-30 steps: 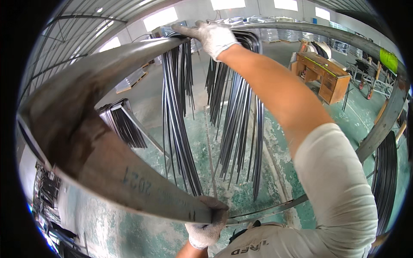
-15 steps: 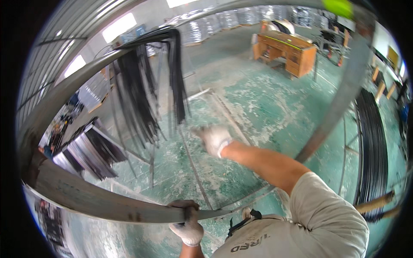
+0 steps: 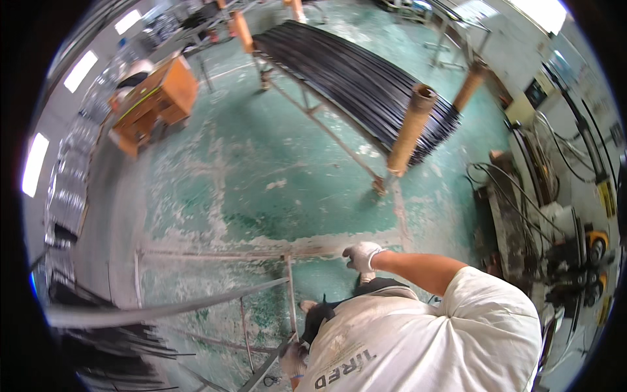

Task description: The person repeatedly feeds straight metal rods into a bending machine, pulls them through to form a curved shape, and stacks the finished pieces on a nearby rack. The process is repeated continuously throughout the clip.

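My left hand (image 3: pixel 294 360), in a white knitted glove with a dark palm, is low in the view beside my body. Its fingers are wrapped at a bar of the grey metal rack (image 3: pixel 289 294), partly hidden by my shirt. My right hand (image 3: pixel 362 256), gloved the same way, is held out in front of me over the green floor. Its fingers are loosely bent and apart, with nothing in them. Long thin black strips (image 3: pixel 111 356) hang at the rack's far left end, blurred.
Ahead to the right, a long stand with brown posts (image 3: pixel 411 130) bears many black strips (image 3: pixel 339 72). A wooden desk (image 3: pixel 157 101) stands far left, near wrapped stacks (image 3: pixel 72 163). Machinery with cables (image 3: pixel 575 248) lines the right wall.
My view has swung to the right, bringing the loaded stand and the machinery into it. My right hand has drawn in closer to my body; my left hand stays at the rack.
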Available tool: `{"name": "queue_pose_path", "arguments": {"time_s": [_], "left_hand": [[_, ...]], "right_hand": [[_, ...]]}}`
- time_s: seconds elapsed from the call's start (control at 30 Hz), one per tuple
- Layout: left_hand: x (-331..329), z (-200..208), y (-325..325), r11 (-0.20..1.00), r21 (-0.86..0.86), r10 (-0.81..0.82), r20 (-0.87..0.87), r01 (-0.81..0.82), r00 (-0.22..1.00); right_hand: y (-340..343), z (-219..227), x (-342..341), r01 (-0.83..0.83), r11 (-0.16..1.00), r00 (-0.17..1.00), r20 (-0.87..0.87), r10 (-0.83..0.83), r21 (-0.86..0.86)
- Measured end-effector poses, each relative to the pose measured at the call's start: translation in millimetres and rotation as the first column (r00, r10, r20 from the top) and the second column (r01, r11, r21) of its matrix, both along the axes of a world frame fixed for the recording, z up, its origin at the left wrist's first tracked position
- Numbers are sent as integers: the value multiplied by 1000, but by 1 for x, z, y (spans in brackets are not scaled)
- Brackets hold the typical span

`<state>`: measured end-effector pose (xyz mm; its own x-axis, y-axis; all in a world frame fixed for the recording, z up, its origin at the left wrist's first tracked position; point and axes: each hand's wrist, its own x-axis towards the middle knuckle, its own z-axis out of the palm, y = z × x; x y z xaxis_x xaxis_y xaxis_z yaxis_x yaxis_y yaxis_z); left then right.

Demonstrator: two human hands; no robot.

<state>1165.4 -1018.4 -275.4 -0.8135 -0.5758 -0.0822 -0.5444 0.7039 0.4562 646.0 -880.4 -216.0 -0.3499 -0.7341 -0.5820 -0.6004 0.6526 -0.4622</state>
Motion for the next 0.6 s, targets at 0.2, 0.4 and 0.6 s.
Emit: {"name": "queue_pose_path", "arguments": {"time_s": [0.2,0.4,0.6], "left_hand": [[-308,118,-19,440,847,700,-117,-297,705],[-566,194,-31,665,736,302,-414,122,859],[-793,258,20,789,396,-55,-716,470,696]], "right_hand": [[119,0,-110,492,867,870,70,-487,-77],[182,-13,-207,776,597,625,114,-773,-204],[216,-5,-322,869,435,452,21,-892,-237]]}}
